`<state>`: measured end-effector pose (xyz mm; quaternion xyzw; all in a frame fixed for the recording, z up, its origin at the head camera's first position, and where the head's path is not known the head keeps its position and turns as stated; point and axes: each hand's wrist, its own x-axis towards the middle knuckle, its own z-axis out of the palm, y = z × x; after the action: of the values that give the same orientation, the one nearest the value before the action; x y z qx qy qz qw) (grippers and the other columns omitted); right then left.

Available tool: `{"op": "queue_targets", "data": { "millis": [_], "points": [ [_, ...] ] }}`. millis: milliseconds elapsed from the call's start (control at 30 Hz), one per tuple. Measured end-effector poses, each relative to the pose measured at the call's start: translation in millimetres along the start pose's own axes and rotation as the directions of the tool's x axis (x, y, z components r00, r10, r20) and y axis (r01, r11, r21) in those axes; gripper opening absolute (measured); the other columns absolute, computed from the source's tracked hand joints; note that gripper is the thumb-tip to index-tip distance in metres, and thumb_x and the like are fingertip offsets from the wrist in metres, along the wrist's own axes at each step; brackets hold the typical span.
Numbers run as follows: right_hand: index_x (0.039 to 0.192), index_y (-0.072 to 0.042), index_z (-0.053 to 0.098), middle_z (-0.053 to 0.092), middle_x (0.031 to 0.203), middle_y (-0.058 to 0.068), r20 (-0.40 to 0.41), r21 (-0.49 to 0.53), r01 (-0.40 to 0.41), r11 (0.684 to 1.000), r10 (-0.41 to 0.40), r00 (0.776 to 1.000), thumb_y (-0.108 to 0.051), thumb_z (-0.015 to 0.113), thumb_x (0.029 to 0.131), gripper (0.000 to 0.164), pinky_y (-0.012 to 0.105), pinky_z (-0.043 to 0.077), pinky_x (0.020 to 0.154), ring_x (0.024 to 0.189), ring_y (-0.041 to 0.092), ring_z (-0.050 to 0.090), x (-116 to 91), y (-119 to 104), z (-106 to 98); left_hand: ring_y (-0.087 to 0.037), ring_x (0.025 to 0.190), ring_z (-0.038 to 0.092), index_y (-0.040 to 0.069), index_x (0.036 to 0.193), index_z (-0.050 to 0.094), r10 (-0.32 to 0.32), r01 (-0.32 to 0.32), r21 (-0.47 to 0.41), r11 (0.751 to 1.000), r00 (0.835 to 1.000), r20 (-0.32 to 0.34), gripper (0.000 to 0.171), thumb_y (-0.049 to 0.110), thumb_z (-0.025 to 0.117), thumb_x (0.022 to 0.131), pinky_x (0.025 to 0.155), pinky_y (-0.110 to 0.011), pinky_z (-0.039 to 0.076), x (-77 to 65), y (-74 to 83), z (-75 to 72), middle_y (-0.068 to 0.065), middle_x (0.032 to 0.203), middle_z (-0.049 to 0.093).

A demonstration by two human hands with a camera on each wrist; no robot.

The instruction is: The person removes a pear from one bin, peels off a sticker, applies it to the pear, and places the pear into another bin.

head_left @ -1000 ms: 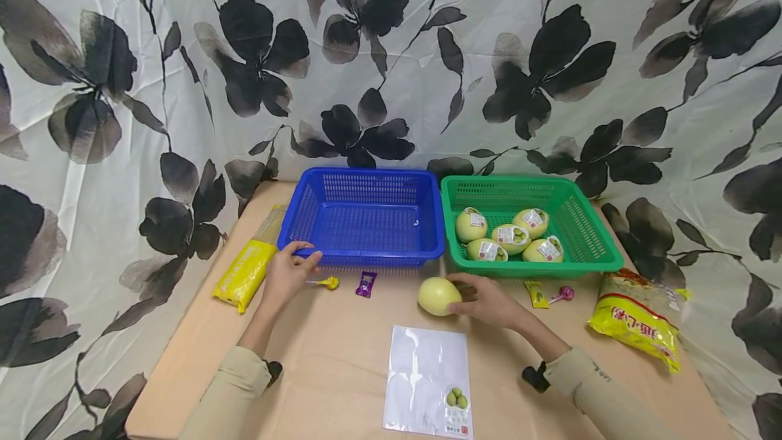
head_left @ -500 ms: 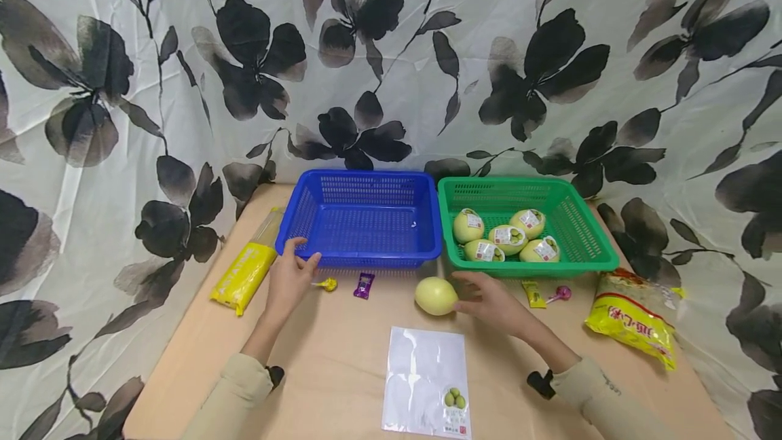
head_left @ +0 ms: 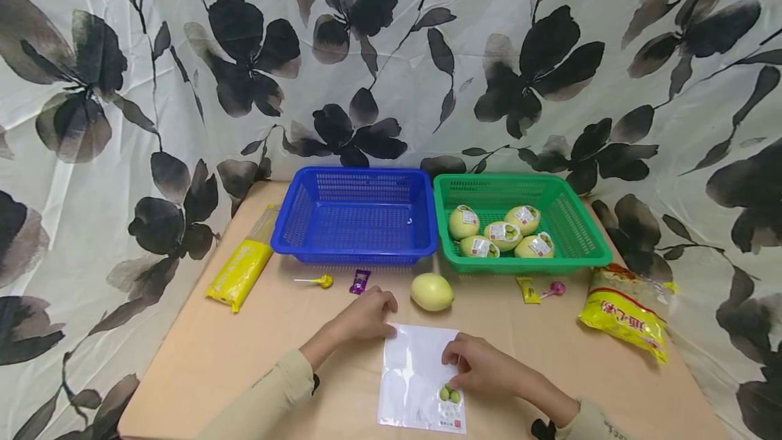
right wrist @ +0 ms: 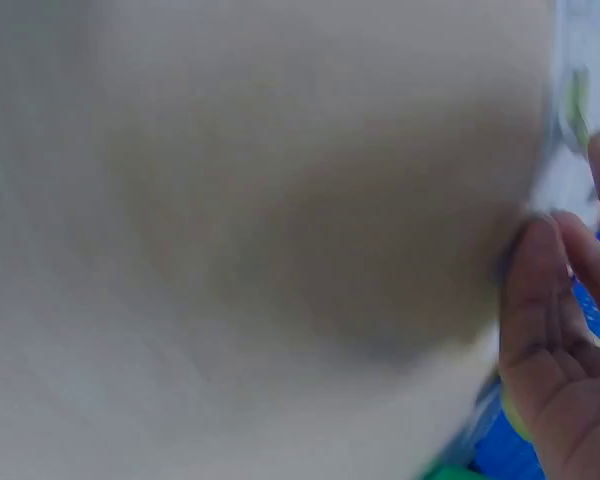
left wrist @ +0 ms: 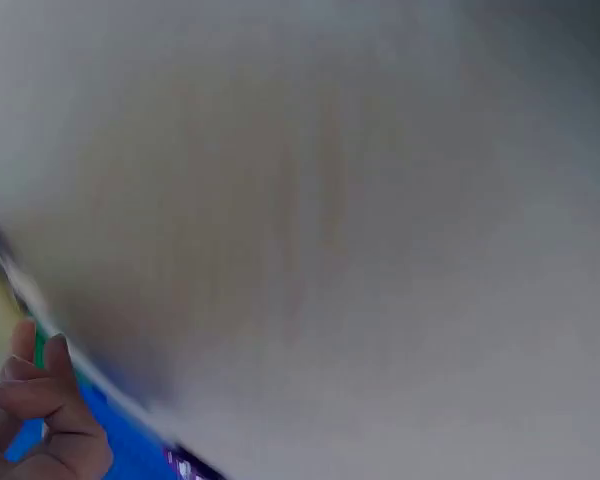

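Observation:
A flat, clear-and-white plastic bag (head_left: 406,379) printed with green fruits lies near the front of the table. My left hand (head_left: 365,314) is at its upper left corner, thumb and fingertips right by the edge and slightly bent. Over the bag's right side, my right hand (head_left: 489,369) hovers with bent fingers; in the right wrist view its thumb (right wrist: 535,270) and fingers stand apart. Neither hand shows anything gripped. Just beyond the bag rests a smooth, pale yellow-green melon (head_left: 432,292), untouched.
Behind stand a blue basket (head_left: 354,255) and a green basket (head_left: 525,265) holding several wrapped, labelled melons (head_left: 503,235). Lollipops (head_left: 324,281), a purple wrapped sweet (head_left: 360,282) and a yellow packet (head_left: 528,290) lie in front. Yellow food bags (head_left: 241,270) flank both sides.
My right hand has left the melon and moved down to the bag. My left hand has moved from beside the blue basket rightward and down to the bag's corner.

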<state>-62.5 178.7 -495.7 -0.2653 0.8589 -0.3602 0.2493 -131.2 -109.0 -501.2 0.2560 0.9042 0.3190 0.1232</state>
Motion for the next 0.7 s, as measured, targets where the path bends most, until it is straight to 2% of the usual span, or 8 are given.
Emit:
{"op": "queue_targets", "data": {
  "millis": [133, 267, 500, 600, 700],
  "points": [
    [0.097, -0.012, 0.067, 0.056, 0.090, -0.002, -0.034, 0.015, 0.009, 1.000, -0.008, 0.999, -0.016, 0.082, 0.090, 0.017, 0.019, 0.047, 0.071, 0.080, 0.000, 0.051, -1.1, 6.5, 10.7, -0.014, 0.086, 0.045, 0.003, 0.090, 0.068, -0.027, 0.026, 0.031, 0.999, 0.999, 0.022, 0.031, 0.009, 0.092, 0.071, 0.077, -0.030, 0.046, 1.3, 3.8, 9.4, -0.006, 0.088, 0.057],
    [0.089, -0.017, 0.067, 0.054, 0.088, -0.004, -0.046, 0.011, 0.013, 1.000, -0.013, 0.999, -0.015, 0.079, 0.093, 0.012, 0.018, 0.046, 0.069, 0.078, -0.002, 0.049, -3.3, 7.4, 15.4, -0.013, 0.082, 0.043, 0.004, 0.084, 0.065, -0.028, 0.028, 0.017, 0.999, 0.999, 0.026, 0.026, 0.004, 0.089, 0.073, 0.073, -0.027, 0.042, 1.0, 8.1, 10.9, -0.007, 0.086, 0.056],
    [0.086, -0.020, 0.066, 0.053, 0.089, -0.006, -0.040, 0.031, -0.010, 0.999, 0.012, 0.999, -0.017, 0.076, 0.095, 0.014, 0.018, 0.045, 0.069, 0.079, -0.001, 0.048, -7.9, 4.5, 16.4, -0.013, 0.081, 0.047, 0.005, 0.093, 0.064, -0.031, 0.030, 0.023, 0.999, 0.998, 0.046, 0.028, 0.003, 0.087, 0.077, 0.074, -0.029, 0.044, 0.7, 10.3, 13.5, -0.008, 0.087, 0.061],
    [0.087, -0.019, 0.066, 0.055, 0.089, -0.004, -0.038, 0.051, -0.002, 0.999, 0.004, 0.999, -0.017, 0.076, 0.095, 0.013, 0.018, 0.045, 0.069, 0.079, -0.001, 0.049, -10.5, 3.7, 16.3, -0.012, 0.080, 0.048, 0.006, 0.096, 0.064, -0.001, 0.000, 0.021, 1.000, 0.999, 0.052, 0.029, 0.002, 0.085, 0.077, 0.074, -0.028, 0.044, 1.3, 9.5, 14.9, -0.008, 0.085, 0.061],
    [0.087, -0.019, 0.066, 0.056, 0.089, -0.004, -0.043, 0.059, 0.009, 0.998, -0.006, 0.999, -0.017, 0.076, 0.095, 0.013, 0.018, 0.046, 0.070, 0.080, -0.002, 0.050, -12.8, 3.5, 17.0, -0.011, 0.074, 0.048, 0.007, 0.104, 0.060, 0.035, -0.035, 0.005, 0.999, 0.998, 0.060, 0.035, -0.001, 0.083, 0.079, 0.068, -0.027, 0.043, 1.7, 8.2, 15.7, -0.008, 0.080, 0.061]
  ]
}}
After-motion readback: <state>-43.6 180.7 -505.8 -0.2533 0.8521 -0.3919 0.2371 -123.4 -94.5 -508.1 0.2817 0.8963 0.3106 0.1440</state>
